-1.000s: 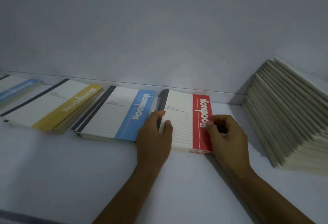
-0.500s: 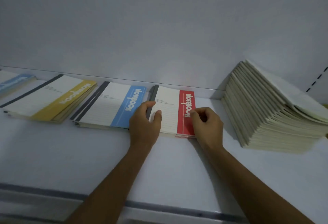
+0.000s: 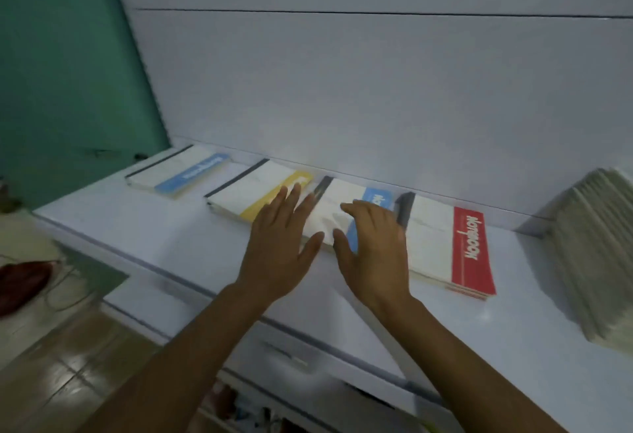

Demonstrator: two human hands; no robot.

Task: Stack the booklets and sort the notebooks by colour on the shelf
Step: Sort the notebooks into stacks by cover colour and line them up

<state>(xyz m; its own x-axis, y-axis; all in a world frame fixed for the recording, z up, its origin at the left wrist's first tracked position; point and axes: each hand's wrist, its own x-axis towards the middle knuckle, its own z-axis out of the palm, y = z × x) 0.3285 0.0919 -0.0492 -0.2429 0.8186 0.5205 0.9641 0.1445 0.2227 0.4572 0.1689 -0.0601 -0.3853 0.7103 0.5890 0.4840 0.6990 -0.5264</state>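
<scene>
Under both hands: the middle blue notebook stack (image 3: 337,218) lies flat on the white shelf (image 3: 164,237).
Left hand (image 3: 281,247): open, palm down, fingers straight and spread over that stack's left edge and the gap beside it. It holds nothing (contact is too blurred to tell).
Right hand (image 3: 373,247): open, palm down, fingers lightly bent over the blue band. It grips nothing.
Left of the hands: a yellow stack (image 3: 257,194) sits just beside the left hand. A far blue stack (image 3: 178,174) lies beyond it, well apart.
Right of the hands: a red stack (image 3: 452,251) lies just beside the right hand and looks squared up. Farther off, the booklet pile (image 3: 596,254) slopes with its edges fanned.
Step in hand (a judgement): closing on the middle blue stack to square it or lift it.
Doing it well: take both long edges at once and keep the covers level so no copy slides out. Avoid nudging the yellow and red neighbours. If the blues are to join, carry the stack over the yellow one rather than dragging it.
Containers: no box or tray shows, so the shelf does the holding. It carries four notebook stacks and one booklet pile.
Below the forearms: a lower shelf (image 3: 144,309), with contents too blurred to name.
Left to do (a judgement): the two blue stacks are split and the booklets are uneven.
</scene>
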